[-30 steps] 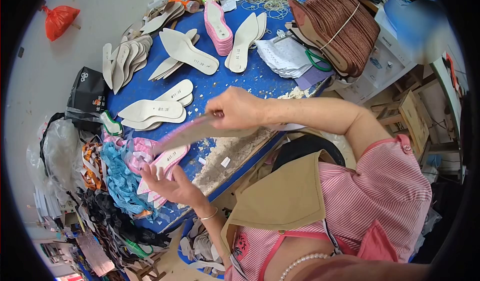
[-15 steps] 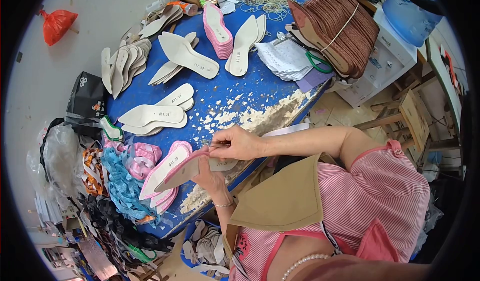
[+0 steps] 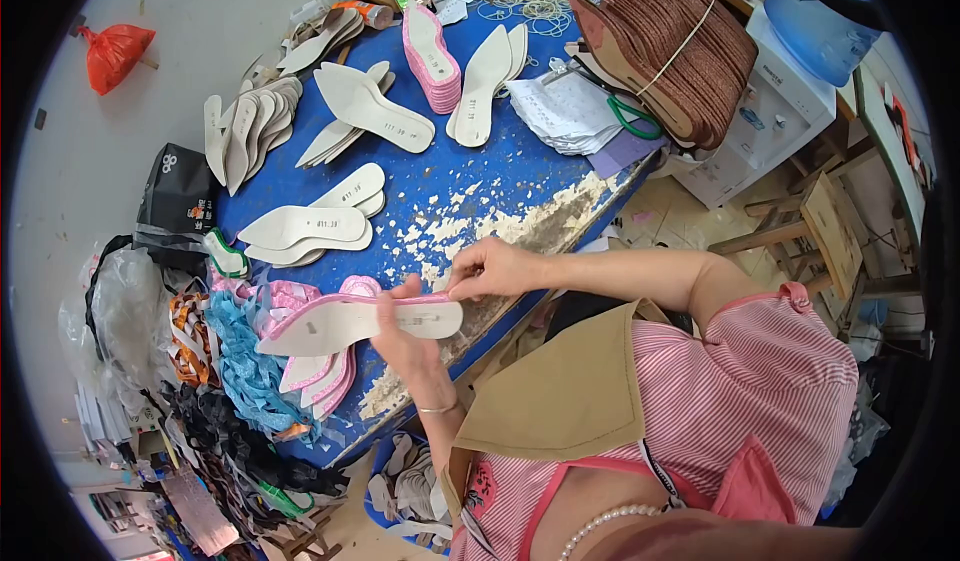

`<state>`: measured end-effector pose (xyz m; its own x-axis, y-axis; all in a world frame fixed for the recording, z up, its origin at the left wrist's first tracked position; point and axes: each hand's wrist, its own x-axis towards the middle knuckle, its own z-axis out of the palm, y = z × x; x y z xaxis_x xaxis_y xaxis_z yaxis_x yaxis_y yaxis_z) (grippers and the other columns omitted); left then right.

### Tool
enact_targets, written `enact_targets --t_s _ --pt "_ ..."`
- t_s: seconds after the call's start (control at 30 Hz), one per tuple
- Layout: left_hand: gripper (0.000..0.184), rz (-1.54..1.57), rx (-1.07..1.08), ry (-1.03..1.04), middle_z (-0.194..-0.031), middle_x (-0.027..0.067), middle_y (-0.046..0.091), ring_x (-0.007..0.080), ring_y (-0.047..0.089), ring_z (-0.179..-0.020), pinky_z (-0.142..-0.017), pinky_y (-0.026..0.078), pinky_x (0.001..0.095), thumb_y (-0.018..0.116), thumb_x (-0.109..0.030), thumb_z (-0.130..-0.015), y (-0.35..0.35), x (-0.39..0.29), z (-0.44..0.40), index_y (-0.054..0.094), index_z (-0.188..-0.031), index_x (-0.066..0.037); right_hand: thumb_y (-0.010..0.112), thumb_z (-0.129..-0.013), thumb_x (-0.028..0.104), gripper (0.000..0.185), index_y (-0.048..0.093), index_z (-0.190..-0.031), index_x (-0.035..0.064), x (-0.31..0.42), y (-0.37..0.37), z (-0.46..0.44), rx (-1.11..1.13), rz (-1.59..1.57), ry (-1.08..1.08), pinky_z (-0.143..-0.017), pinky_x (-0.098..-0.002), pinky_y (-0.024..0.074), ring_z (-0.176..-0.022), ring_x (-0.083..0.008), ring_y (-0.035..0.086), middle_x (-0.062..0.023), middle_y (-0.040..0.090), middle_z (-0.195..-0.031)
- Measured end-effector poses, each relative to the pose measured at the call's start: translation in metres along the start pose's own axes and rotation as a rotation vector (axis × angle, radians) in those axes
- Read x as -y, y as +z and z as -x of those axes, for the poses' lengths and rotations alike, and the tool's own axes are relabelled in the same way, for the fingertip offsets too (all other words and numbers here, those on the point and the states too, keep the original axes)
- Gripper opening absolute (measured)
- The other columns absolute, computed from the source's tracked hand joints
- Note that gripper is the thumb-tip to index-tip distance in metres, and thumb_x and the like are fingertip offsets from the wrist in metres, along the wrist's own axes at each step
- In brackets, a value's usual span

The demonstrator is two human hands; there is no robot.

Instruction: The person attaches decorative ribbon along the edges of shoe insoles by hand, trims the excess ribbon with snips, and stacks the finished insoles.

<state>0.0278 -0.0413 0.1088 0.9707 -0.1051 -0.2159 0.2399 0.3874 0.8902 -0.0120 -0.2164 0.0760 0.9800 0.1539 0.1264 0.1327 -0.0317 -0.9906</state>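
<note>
A white shoe insole (image 3: 320, 325) with pink trim along its upper edge lies across my left hand (image 3: 405, 346). The thumb is over its face, and the fingers are behind and partly hidden. My right hand (image 3: 495, 269) is closed in a pinch at the pink edging near the heel end; the fingertips cover most of what they grip. Just under the held insole is a small pile of pink-edged insoles (image 3: 335, 386) on the blue table (image 3: 400, 186). Beyond it lie plain white insoles (image 3: 305, 226) with printed numbers.
More insole stacks (image 3: 375, 111) stand farther back, one a tall pink-edged pile (image 3: 432, 61). Brown bundled sheets (image 3: 670, 56) and papers (image 3: 565, 116) are at the right. Blue ribbon (image 3: 250, 361) and black strips (image 3: 220, 426) heap at the left edge. A wooden stool (image 3: 825, 226) stands beside the table.
The held insole has turned from tilted to nearly level, showing its full face. My right hand has moved slightly right and up, along the edge toward the heel.
</note>
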Motion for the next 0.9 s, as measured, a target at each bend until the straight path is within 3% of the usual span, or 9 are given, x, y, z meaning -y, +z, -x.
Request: enact_targets --t_s 0.17,0.3,0.47,0.57,0.63,0.7,0.73,0.8,0.9 --pt "0.024 0.361 0.156 0.1 -0.095 0.0105 0.063 0.0195 0.059 -0.09 -0.087 0.046 0.0288 0.054 -0.02 -0.092 -0.017 -0.02 -0.012 0.059 -0.103 0.001 0.068 -0.08 0.01 0.008 0.066 -0.076 0.0035 0.02 0.012 0.022 -0.017 -0.405 0.263 -0.05 -0.019 0.0391 -0.055 -0.0071 0.051 -0.0012 0.061 -0.064" --pt "0.028 0.433 -0.068 0.208 -0.1 0.0112 0.064 0.0217 0.06 -0.092 -0.087 0.047 0.0291 0.051 -0.02 -0.094 0.018 -0.012 0.0 0.057 -0.111 0.001 0.068 -0.08 0.01 0.008 0.067 -0.077 0.0031 0.031 0.045 0.023 -0.294 -0.616 0.391 -0.051 -0.0165 0.0399 -0.058 -0.0057 0.053 -0.0024 0.063 -0.066" --pt "0.028 0.456 0.004 0.018 -0.094 0.0111 0.066 0.0216 0.062 -0.088 -0.089 0.047 0.0322 0.051 -0.023 -0.096 0.042 -0.012 0.032 0.058 -0.113 -0.002 0.066 -0.078 0.007 0.005 0.068 -0.082 0.0048 0.055 0.008 -0.015 -0.294 -0.376 0.254 -0.056 -0.0165 0.0408 -0.061 -0.0045 0.05 -0.0016 0.065 -0.072" --pt "0.03 -0.074 0.155 -0.163 -0.096 0.0126 0.066 0.0224 0.061 -0.087 -0.087 0.047 0.0333 0.054 -0.014 -0.092 0.017 -0.02 0.068 0.056 -0.119 -0.002 0.065 -0.077 0.007 0.011 0.07 -0.086 0.003 0.092 -0.03 -0.03 -0.103 -0.14 0.093 -0.057 -0.0158 0.0395 -0.063 -0.0039 0.05 0.0001 0.063 -0.072" --pt "0.027 -0.974 0.101 0.82 -0.093 0.0124 0.066 0.0195 0.06 -0.081 -0.077 0.048 0.0302 0.061 -0.008 -0.084 0.002 -0.04 0.071 0.061 -0.11 -0.001 0.067 -0.075 0.007 0.012 0.07 -0.083 -0.0009 0.106 -0.042 -0.033 0.019 -0.056 0.065 -0.058 -0.0172 0.0425 -0.061 -0.0065 0.052 -0.0023 0.065 -0.071" --pt "0.015 -1.051 -0.035 1.1 -0.08 0.0088 0.066 0.0169 0.057 -0.071 -0.068 0.048 0.0277 0.067 -0.007 -0.077 0.02 -0.073 0.049 0.067 -0.091 -0.001 0.067 -0.075 0.008 0.013 0.07 -0.084 -0.0008 0.117 -0.037 -0.03 0.1 -0.028 0.069 -0.058 -0.0171 0.0426 -0.061 -0.0065 0.052 -0.0027 0.065 -0.071" --pt "0.015 -1.064 -0.051 1.09 -0.08 0.0088 0.066 0.0169 0.057 -0.071 -0.068 0.048 0.0277 0.067 -0.007 -0.077 0.019 -0.079 0.049 0.067 -0.091 -0.001 0.067 -0.075 0.008 0.013 0.07 -0.084 -0.0008 0.123 -0.034 -0.029 0.141 0.005 0.052 -0.058 -0.017 0.0427 -0.061 -0.0066 0.053 -0.0031 0.066 -0.071" --pt "0.013 -1.091 0.29 0.178 -0.076 0.0062 0.062 0.0151 0.049 -0.065 -0.063 0.044 0.0246 0.067 -0.012 -0.081 0.015 -0.085 0.051 0.064 -0.078 0.001 0.068 -0.075 0.008 0.013 0.07 -0.084 -0.0007 0.132 -0.033 -0.028 0.211 0.078 0.01 -0.058 -0.0168 0.0428 -0.061 -0.0066 0.053 -0.0039 0.066 -0.071" --pt "0.024 -1.002 0.253 0.024 -0.101 0.0135 0.06 0.0222 0.051 -0.083 -0.075 0.044 0.0302 0.067 -0.015 -0.08 0.008 -0.082 0.048 0.061 -0.099 -0.001 0.068 -0.077 0.012 0.014 0.071 -0.086 0.0022 0.137 -0.052 -0.039 0.213 0.097 -0.079 -0.058 -0.0169 0.0428 -0.061 -0.0077 0.054 -0.005 0.065 -0.069"
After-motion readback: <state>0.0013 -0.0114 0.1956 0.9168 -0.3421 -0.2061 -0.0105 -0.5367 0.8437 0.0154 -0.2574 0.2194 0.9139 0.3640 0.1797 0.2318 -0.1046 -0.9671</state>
